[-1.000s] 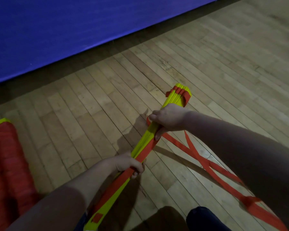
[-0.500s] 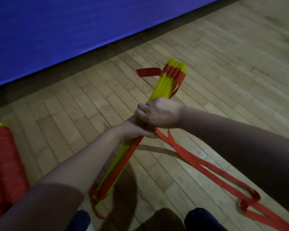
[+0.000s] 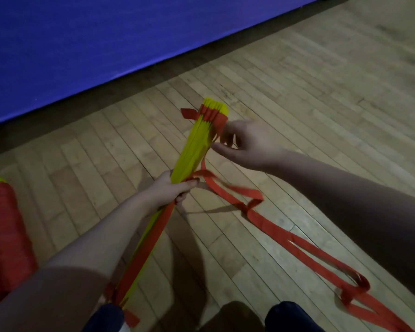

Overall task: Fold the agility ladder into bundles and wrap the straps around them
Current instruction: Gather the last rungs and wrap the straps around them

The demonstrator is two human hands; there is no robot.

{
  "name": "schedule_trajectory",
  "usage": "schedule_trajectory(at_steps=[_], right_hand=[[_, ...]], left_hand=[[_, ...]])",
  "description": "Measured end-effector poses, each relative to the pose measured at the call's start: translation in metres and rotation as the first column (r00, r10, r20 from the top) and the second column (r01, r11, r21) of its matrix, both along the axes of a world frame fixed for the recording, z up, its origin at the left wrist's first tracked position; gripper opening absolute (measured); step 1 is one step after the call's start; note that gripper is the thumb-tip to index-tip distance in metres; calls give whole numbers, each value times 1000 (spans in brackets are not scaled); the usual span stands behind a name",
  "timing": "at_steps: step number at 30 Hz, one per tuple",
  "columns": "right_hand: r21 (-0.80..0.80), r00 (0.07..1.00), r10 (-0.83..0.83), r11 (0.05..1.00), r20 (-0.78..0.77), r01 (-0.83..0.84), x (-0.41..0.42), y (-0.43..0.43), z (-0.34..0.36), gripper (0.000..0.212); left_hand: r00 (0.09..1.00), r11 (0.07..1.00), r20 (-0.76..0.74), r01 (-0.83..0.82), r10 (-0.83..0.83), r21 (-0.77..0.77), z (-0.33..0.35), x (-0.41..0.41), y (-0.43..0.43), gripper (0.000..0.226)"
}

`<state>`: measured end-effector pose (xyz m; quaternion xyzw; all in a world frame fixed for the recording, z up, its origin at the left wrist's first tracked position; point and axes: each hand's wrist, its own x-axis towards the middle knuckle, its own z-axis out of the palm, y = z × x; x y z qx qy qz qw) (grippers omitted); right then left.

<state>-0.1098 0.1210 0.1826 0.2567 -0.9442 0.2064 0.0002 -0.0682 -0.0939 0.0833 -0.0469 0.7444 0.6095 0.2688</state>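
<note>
The left hand [image 3: 175,189] clenches the rung bundle [image 3: 197,144] mid-length, and above that grip the right hand [image 3: 249,142] hovers at the red strap [image 3: 268,232], whether pinching it I cannot tell, so unchecked slack could let the rungs fan out.

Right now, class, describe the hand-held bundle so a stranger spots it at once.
Below the blue wall, over the wooden floor, the left hand grips a long yellow bundle. Unlike the red-wrapped bundle at the left edge, its straps trail loose.

no readable text, no labels, no brand marks, no numbers, no signs anywhere
</note>
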Motion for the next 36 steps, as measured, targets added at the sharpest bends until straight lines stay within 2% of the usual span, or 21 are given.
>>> schedule_trajectory(at_steps=[2,3,4,6,8,9,11,14,17,20,22,24,27,30,33,36], right_hand=[[5,979,-87,996,183,88,1,-4,-9,35],[41,949,-119,993,293,112,3,-7,-13,46],[62,899,-136,991,416,122,7,-10,-16,61],[-6,744,-74,995,664,104,15,-16,-22,84],[-119,628,37,989,777,89,25,-24,-34,82],[-181,611,65,975,789,130,31,-28,-42,75],[-240,634,21,935,773,262,40,-36,-53,58],[-230,687,-106,897,719,379,45,-40,-58,35],[-227,800,-240,879,550,420,39,-34,-49,26],[-250,895,-224,908,386,335,27,-25,-30,28],[-298,893,-205,893,401,338,17,-16,-15,37],[-354,879,-183,864,441,357,7,-8,-3,56],[-349,873,-168,869,459,351,-4,-3,9,91],[-319,893,-158,896,422,310,-9,-1,19,111],[-388,872,-74,875,485,290,-13,2,30,108],[-427,882,-11,872,471,239,-12,7,35,80]], left_hand=[[1000,999,11,-16,16,38,4,0,1,10],[1000,999,12,-18,17,51,7,0,3,12],[1000,998,2,-17,17,56,8,0,6,19],[999,998,-28,-25,26,54,9,1,13,31],[998,995,-31,-52,55,86,8,1,19,37],[997,992,-27,-70,73,106,8,1,22,39],[995,989,-20,-93,96,117,9,0,24,38],[989,983,-20,-143,146,117,9,-3,23,31],[976,972,-26,-211,215,102,6,-6,17,28],[973,969,3,-232,233,82,6,-6,12,25],[977,972,28,-213,212,101,6,-5,8,26],[988,978,27,-153,150,139,7,-3,4,26],[999,983,15,-47,45,179,10,1,6,32],[999,982,0,51,-52,182,13,5,15,33],[989,972,11,143,-147,184,11,9,20,34],[980,963,65,169,-186,208,10,12,19,35]])
